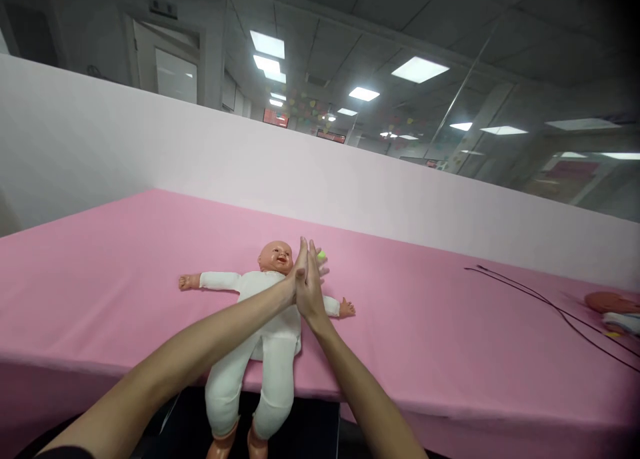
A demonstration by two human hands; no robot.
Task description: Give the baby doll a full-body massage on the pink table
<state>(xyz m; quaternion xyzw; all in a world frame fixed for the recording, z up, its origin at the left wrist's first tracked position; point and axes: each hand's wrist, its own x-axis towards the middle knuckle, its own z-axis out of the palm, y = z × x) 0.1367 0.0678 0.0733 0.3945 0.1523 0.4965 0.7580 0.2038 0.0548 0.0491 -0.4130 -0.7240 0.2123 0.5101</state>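
A baby doll (273, 312) in a white cloth suit lies on its back, arms spread wide, on the pink cloth (430, 326). Its legs hang over the front edge. Above the doll's chest and shoulder, my left hand (300, 267) and my right hand (311, 291) meet palm to palm. Both have their fingers stretched out and pointing away from me. No object shows between the palms. Part of the doll's arm is hidden behind my hands. Just beyond my fingers, a small yellow-green thing (321, 254) shows in part; its kind is unclear.
Thin black cables (543, 298) run across the cloth on the right. At the right edge is a blurred, brownish rounded thing (607, 304) with some white and blue cloth. A low white partition (320, 186) stands along the back.
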